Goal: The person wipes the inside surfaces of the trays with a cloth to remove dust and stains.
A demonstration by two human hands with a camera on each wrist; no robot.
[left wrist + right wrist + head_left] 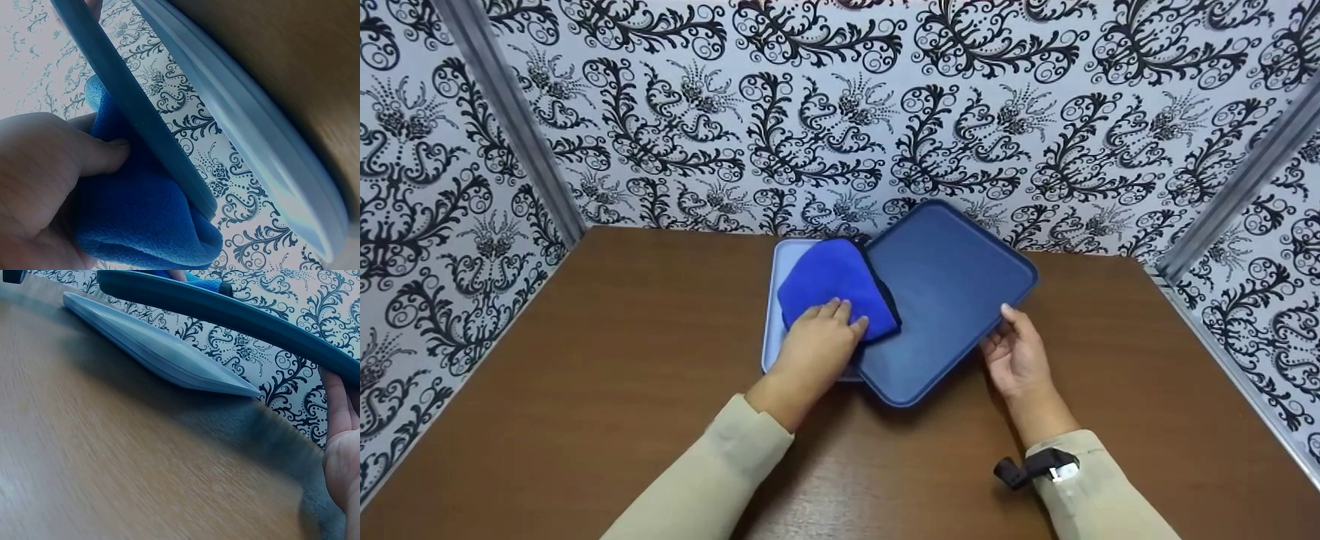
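My left hand [821, 345] grips a bright blue cloth [832, 277] with a dark edge, its fingers on top and the thumb at the near side. The cloth lies over the left part of a dark blue rectangular tray [952, 292]. In the left wrist view the thumb presses into the folded fleece beside the tray's rim. My right hand [1016, 360] holds the dark tray by its right edge, thumb at the rim and fingers underneath. The right wrist view shows this tray raised above the table. A light blue tray [163, 354] lies below, partly covered.
The brown wooden table [660, 315] stands against a wall covering [840, 112] with black scrolls on white. Grey metal posts [510, 112] rise at both back corners. A black strap with a small device [1035, 466] sits on the right wrist.
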